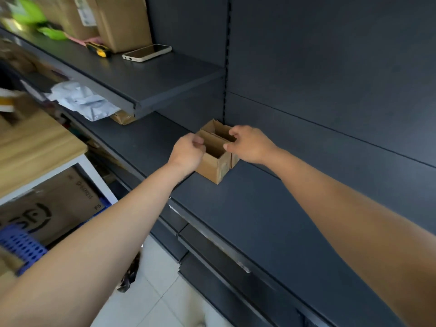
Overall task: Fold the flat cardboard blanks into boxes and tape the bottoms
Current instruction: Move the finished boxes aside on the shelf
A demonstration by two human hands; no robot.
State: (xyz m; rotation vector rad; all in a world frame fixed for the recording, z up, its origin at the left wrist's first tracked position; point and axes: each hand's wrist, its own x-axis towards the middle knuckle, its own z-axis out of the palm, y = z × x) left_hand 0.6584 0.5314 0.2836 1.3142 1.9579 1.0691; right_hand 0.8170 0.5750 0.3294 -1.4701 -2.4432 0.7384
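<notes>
I read the lower shelf as open to the right of the boxes and in front of them, out to its front edge. The boxes sit near the back panel, so it's tight behind. Left hand and right hand hold the rims and block both sides. Upper shelf overhangs the stretch to the left. Wooden tabletop is well off left.

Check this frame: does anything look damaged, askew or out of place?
Nothing major. Both cardboard boxes stand upright on the shelf, left hand and right hand gripping their rims. Only the shelf's front edge strip looks scuffed.
</notes>
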